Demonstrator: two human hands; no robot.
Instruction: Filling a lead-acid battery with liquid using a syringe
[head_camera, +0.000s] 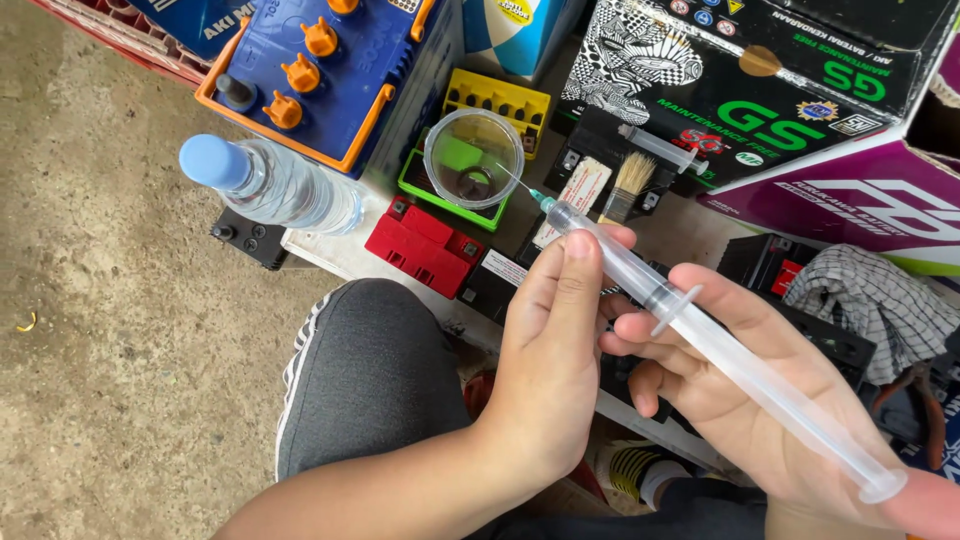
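Left hand: the left hand (548, 350) pinches the barrel of the syringe (690, 325) near its front end, thumb and fingers closed round it.
Right hand: the right hand (745, 395) cradles the rear of the barrel, fingers curled under the flange; the plunger stands drawn far out past the palm.
Needle: the needle tip (515, 180) reaches just ahead of the left hand, over the rim of the clear cup (472, 160).
Nearby: a water bottle (270, 185) lies well to the left of the hands; a small brush (628, 185) lies just beyond them.
Doing it well: probably best to brace the left hand firm, keep the needle inside the cup, and move the plunger slowly.
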